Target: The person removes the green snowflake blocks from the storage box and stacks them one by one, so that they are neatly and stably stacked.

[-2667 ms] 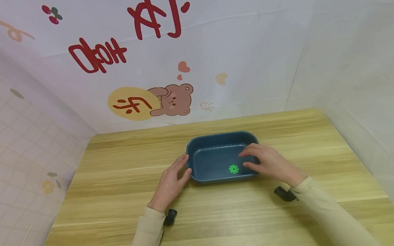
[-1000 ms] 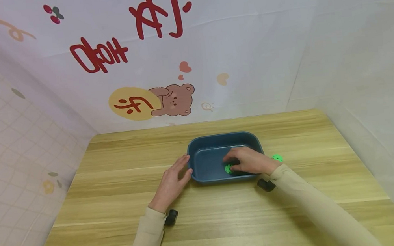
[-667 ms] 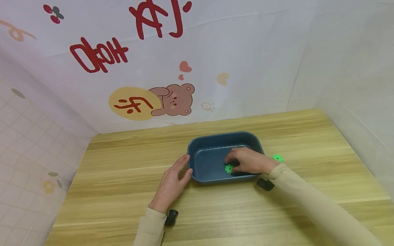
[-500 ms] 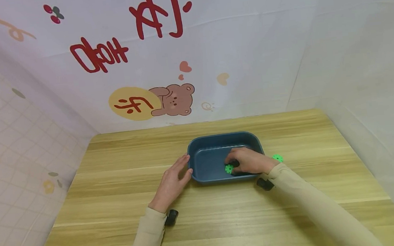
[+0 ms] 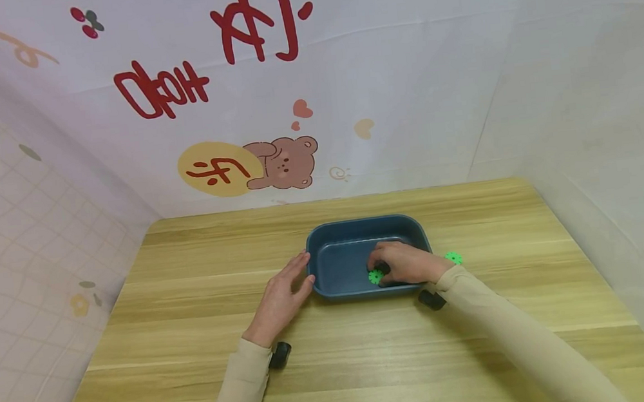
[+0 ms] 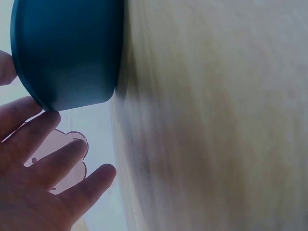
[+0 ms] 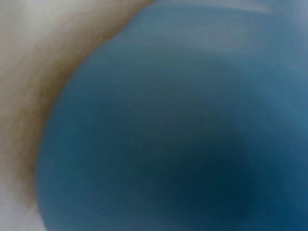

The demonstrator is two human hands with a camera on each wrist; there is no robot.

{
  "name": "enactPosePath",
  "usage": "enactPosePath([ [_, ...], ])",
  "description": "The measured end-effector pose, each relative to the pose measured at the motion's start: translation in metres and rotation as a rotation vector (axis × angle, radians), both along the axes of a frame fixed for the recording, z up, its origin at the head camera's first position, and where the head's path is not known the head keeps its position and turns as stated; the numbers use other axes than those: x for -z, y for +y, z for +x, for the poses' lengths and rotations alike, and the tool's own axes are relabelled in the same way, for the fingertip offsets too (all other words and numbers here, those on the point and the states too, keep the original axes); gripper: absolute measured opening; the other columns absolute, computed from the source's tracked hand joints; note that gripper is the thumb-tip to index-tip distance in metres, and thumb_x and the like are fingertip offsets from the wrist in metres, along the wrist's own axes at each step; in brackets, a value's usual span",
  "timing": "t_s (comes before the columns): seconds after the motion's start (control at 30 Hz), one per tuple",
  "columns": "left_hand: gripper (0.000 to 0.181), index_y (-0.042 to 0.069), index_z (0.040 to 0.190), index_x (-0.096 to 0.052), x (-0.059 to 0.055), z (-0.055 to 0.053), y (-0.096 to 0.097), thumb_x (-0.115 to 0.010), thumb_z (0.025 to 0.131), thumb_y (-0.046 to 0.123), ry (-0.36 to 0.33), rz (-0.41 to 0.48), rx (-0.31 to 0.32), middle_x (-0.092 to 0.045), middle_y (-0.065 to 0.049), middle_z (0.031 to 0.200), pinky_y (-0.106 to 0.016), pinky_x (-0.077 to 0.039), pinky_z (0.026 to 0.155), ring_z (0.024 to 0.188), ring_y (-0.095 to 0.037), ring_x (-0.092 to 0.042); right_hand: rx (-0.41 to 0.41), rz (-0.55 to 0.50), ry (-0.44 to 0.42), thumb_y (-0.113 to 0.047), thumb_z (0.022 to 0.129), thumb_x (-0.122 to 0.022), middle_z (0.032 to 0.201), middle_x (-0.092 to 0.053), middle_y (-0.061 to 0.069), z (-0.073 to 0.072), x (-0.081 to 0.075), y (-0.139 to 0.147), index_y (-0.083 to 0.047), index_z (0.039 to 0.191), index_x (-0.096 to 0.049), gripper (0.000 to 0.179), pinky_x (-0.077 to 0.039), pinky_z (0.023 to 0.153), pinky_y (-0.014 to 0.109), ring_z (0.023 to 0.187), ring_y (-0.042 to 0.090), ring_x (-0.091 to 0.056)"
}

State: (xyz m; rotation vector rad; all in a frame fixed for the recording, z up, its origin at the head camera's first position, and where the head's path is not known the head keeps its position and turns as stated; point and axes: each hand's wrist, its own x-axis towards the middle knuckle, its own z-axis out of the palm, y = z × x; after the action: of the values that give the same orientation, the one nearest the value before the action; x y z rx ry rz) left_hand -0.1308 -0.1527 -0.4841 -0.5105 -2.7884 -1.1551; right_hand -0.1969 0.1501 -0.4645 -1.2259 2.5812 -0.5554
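Note:
A dark blue rectangular tray point(image 5: 339, 261) stands on the table. My left hand point(image 5: 278, 301) is at its left end, thumb and fingers spread straight, fingertips at the rim. In the left wrist view, the hand's fingers point(image 6: 72, 159) fan out beside the tray's wall point(image 6: 67, 57). My right hand point(image 5: 406, 263) reaches over the tray's right side, fingers curled down. Between its thumb and fingertips is a small bright green notched building disc point(image 5: 376, 277), close over the tray floor. The right wrist view is filled by the blurred tray wall point(image 7: 144, 120), so the fingers are hidden there.
A second green notched disc point(image 5: 453, 259) lies on the wood-grain table point(image 5: 344, 367), right of the tray, near the right sleeve. A printed white curtain point(image 5: 404, 89) rises behind the table and at both sides. Black camera units point(image 5: 280, 356) hang under each wrist.
My right hand has moved left and down into the tray, uncovering the second disc on the table. The disc in the tray shifted slightly left, then a little right with the fingers. The left hand stays.

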Motion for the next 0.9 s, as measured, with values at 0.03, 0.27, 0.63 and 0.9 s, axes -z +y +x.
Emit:
enactPosePath([
  [0.03,0.053,0.013,0.146,-0.045,-0.0003,0.0002,0.0000,-0.056,0.099,0.034,0.001,0.000,0.001,-0.040,-0.002,0.151,-0.043,-0.034,0.109,0.138,-0.020,-0.036,-0.002,0.001,0.001,-0.015,0.079,-0.082,0.104,-0.061,0.001,-0.0001,0.0001,-0.0002,-0.010,0.104,-0.071,0.028,-0.050,0.084,0.034,0.097,0.017,-0.056],
  [0.27,0.053,0.012,0.146,-0.045,-0.0012,0.0003,-0.0001,-0.056,0.099,0.033,0.008,0.002,0.008,-0.040,-0.003,0.151,-0.044,-0.034,0.109,0.137,-0.021,-0.037,0.007,0.034,0.013,-0.017,0.081,-0.080,0.101,-0.059,-0.002,-0.0009,0.0019,-0.0011,-0.012,0.101,-0.069,0.024,-0.050,0.081,0.033,0.093,0.015,-0.055],
  [0.63,0.054,0.013,0.147,-0.044,-0.0005,0.0006,0.0003,-0.055,0.099,0.036,-0.007,-0.002,0.003,-0.039,0.000,0.151,-0.043,-0.032,0.110,0.138,-0.025,-0.036,0.055,0.038,-0.032,-0.016,0.083,-0.077,0.093,-0.058,-0.004,-0.0001,-0.0007,-0.0051,-0.013,0.102,-0.062,0.024,-0.048,0.074,0.032,0.081,0.012,-0.052],
  [0.9,0.053,0.013,0.146,-0.046,-0.0014,0.0010,0.0003,-0.055,0.099,0.036,0.001,-0.005,-0.002,-0.040,0.000,0.151,-0.044,-0.033,0.110,0.138,-0.023,-0.036,0.057,0.058,-0.026,-0.018,0.085,-0.076,0.100,-0.059,-0.001,0.0002,0.0003,-0.0050,-0.011,0.107,-0.066,0.025,-0.049,0.076,0.032,0.087,0.013,-0.055],
])
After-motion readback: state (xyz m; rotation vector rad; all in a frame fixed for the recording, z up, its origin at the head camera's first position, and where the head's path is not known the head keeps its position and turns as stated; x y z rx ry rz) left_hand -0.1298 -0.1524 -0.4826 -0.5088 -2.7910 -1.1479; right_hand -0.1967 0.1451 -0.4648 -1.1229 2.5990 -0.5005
